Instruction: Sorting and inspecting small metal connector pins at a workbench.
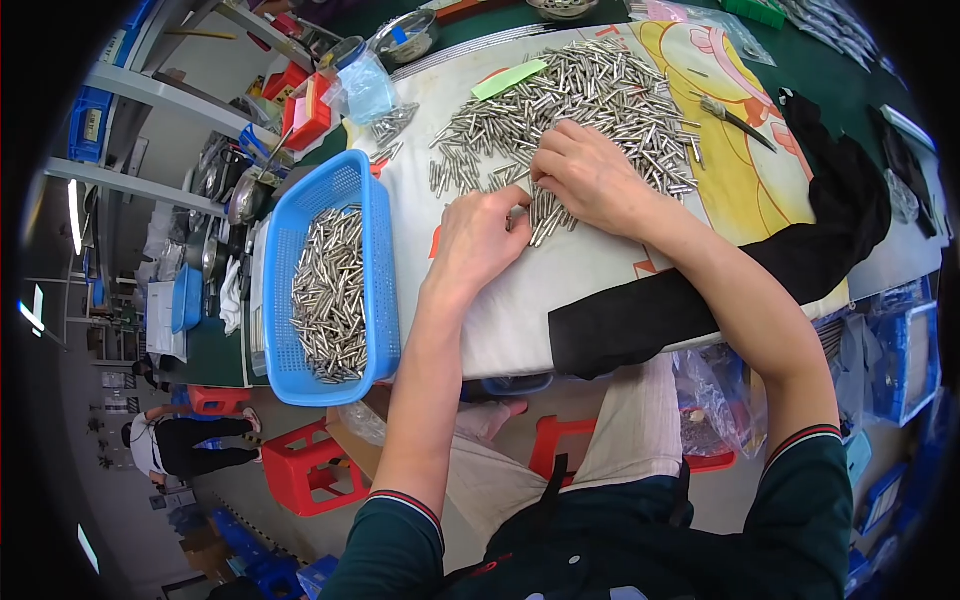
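A wide heap of small silver metal pins (610, 100) lies spread over a pale printed cloth (500, 325) on the table. My right hand (590, 178) rests at the near edge of the heap, its fingers curled down among the pins. Close to its left, my left hand (480, 235) has its fingers bent and drawn together at the same edge; what its fingertips hold, if anything, is hidden. A few pins lie side by side just below my right fingers. To the left of my left forearm stands a blue plastic basket (382, 290) with many more pins in it.
A light green slip (508, 80) lies on the heap. A pointed tool with a dark handle (738, 122) rests on the yellow part of the cloth. Black fabric (640, 318) lies along the near right edge. Red bins (308, 112) and shelves stand at the left; a red stool (312, 468) is below.
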A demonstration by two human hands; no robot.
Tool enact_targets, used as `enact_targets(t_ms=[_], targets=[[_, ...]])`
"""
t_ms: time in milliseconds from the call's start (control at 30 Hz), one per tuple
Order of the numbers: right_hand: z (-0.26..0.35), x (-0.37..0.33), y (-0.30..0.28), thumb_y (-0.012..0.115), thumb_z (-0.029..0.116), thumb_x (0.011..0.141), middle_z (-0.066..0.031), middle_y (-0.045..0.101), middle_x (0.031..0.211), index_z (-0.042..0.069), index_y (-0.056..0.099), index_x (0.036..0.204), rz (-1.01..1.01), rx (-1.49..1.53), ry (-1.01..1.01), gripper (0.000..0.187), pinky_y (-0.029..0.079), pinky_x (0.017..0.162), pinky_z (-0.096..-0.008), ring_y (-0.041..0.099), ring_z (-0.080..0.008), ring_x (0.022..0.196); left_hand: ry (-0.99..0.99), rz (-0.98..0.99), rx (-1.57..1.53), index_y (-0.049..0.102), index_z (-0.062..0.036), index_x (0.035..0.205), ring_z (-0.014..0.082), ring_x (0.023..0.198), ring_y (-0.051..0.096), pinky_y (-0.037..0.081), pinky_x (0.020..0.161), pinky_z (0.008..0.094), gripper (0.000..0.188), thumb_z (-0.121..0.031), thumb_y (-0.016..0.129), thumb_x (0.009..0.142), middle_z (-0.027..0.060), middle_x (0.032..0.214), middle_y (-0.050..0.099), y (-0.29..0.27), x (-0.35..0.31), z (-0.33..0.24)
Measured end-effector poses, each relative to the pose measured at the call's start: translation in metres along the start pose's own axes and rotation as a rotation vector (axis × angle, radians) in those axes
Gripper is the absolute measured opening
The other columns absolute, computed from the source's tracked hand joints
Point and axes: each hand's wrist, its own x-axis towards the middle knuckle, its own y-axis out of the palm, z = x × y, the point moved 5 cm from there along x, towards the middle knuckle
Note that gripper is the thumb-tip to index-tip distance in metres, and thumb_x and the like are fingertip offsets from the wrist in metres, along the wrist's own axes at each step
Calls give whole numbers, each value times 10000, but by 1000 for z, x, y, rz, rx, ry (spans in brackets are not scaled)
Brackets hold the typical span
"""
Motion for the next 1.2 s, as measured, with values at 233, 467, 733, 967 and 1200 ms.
enact_targets(t_ms=[233,467,733,967,1200], targets=[[-1,5,12,598,102,714,-51,557,837,70,621,725,173,-103,71,40,403,757,-346,496,-224,899,-50,93,-94,633,-44,798,168,410,429,373,458,299,143,-83,605,662,61,453,415,-6,-1,-7],[-3,6,5,623,130,703,-52,548,813,87,622,717,214,-113,117,45,409,746,-347,496,-222,885,-88,128,-92,613,-45,812,170,427,449,377,465,302,162,-115,614,666,58,458,426,-3,-2,1],[-6,6,13,613,130,681,-66,537,774,52,599,687,32,-123,87,79,417,725,-352,501,-235,840,-122,63,-68,589,-34,728,225,439,503,402,476,338,163,-185,630,684,97,483,493,1,1,-5],[-12,6,14,612,135,664,-70,555,766,56,593,666,73,-147,210,81,416,709,-360,507,-239,828,-178,85,-68,600,-32,744,212,446,509,400,479,335,214,-236,649,704,97,489,509,2,1,0],[-3,10,8,617,119,641,-74,587,767,52,620,654,136,-295,223,69,431,713,-365,531,-251,832,-200,84,-27,609,-27,744,259,509,559,444,540,362,145,-136,587,652,118,520,547,5,-1,-10]])
